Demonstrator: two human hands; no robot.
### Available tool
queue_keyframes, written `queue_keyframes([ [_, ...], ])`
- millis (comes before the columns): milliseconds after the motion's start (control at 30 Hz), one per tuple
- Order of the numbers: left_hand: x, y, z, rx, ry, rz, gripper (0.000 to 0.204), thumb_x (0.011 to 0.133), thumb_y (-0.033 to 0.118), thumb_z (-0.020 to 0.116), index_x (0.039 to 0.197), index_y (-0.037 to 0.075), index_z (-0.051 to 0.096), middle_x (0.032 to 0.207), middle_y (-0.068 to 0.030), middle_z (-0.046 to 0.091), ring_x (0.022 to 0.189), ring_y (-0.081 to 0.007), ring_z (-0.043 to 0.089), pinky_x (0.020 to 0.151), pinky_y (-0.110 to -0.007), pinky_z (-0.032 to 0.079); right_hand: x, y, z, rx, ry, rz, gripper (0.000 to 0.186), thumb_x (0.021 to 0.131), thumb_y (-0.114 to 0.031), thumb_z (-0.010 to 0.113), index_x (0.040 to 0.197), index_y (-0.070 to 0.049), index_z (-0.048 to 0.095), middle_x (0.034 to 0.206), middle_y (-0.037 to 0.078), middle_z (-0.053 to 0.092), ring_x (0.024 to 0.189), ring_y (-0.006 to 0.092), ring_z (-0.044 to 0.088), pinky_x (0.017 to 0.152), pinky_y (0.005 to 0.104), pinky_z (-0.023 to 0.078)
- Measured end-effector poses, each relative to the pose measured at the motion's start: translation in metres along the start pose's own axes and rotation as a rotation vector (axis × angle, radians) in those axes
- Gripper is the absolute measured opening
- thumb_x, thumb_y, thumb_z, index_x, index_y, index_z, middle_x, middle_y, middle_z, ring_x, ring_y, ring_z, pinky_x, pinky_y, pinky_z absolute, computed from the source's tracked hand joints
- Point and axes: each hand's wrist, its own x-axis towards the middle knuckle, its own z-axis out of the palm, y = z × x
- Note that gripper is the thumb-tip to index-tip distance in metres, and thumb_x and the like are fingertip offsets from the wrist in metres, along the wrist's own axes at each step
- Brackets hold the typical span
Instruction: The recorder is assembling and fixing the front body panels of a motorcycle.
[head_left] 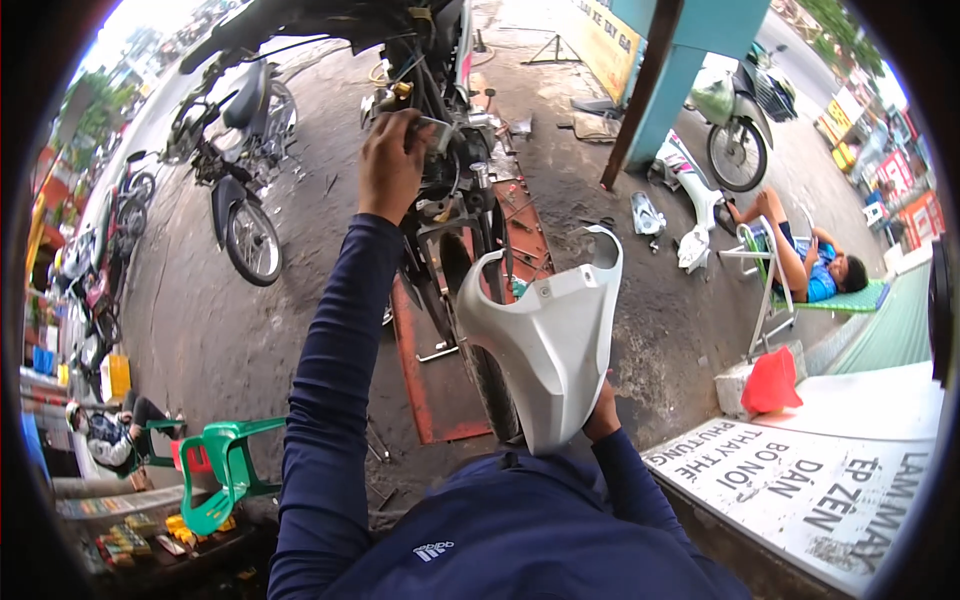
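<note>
My left hand (393, 160) reaches forward to the stripped front of a motorbike (455, 185). Its fingers are curled at a small shiny grey part (436, 135), whose kind I cannot make out. Low on the right, my right hand (603, 410) grips the edge of a silver-white motorbike front cover (545, 345); most of its fingers are hidden behind the panel. The cover stands upright close to my body, its curved cut-out toward the motorbike, and hides part of the front wheel (485, 385). Bare forks and cables show on the motorbike.
The motorbike stands on a red metal platform (440, 400) with scattered small tools. More body panels (690, 200) lie on the ground to the right, near a blue pillar (650, 110) and a person reclining on a lounger (825, 275). A green plastic chair (225, 465) stands at left, a parked motorbike (240, 190) beyond.
</note>
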Motion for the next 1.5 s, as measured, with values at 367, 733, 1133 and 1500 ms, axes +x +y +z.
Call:
queue_keyframes([
  [367, -0.001, 0.012, -0.019, -0.006, -0.311, 0.113, 0.052, 0.074, 0.025, 0.08, 0.117, 0.003, 0.062, 0.103, -0.0146, 0.061, 0.093, -0.0342, 0.062, 0.082, -0.04, 0.05, -0.002, -0.016, -0.014, -0.052, 0.014, -0.071, 0.052, 0.099, -0.043, 0.043, 0.13, -0.003, 0.052, 0.113, 0.006, 0.064, 0.1, 0.016, 0.062, 0.084, 0.0291, 0.051],
  [733, 0.001, 0.011, -0.011, 0.042, -0.263, 0.064, 0.054, 0.075, 0.018, 0.079, 0.124, 0.008, 0.059, 0.113, -0.0134, 0.054, 0.106, -0.0334, 0.055, 0.092, -0.04, 0.045, 0.003, -0.01, -0.045, -0.124, -0.002, -0.092, 0.046, 0.103, -0.037, 0.036, 0.13, -0.003, 0.051, 0.113, 0.006, 0.064, 0.097, 0.0154, 0.063, 0.081, 0.0284, 0.052],
  [1133, -0.01, -0.002, -0.015, 0.058, -0.22, 0.113, 0.069, 0.067, 0.011, 0.082, 0.13, 0.008, 0.054, 0.121, -0.0138, 0.055, 0.111, -0.0333, 0.055, 0.094, -0.039, 0.045, -0.001, -0.01, -0.044, -0.038, 0.051, -0.057, 0.05, 0.101, -0.042, 0.039, 0.128, -0.002, 0.054, 0.109, 0.007, 0.065, 0.097, 0.0152, 0.063, 0.08, 0.0279, 0.052],
  [1500, -0.002, 0.004, -0.013, 0.007, -0.275, 0.121, 0.065, 0.069, 0.007, 0.079, 0.13, 0.01, 0.056, 0.116, -0.0111, 0.059, 0.105, -0.0327, 0.058, 0.09, -0.04, 0.047, 0.003, -0.008, -0.041, -0.09, 0.073, -0.111, 0.048, 0.1, -0.041, 0.04, 0.123, -0.002, 0.055, 0.103, 0.005, 0.065, 0.089, 0.0136, 0.064, 0.076, 0.0278, 0.052],
])
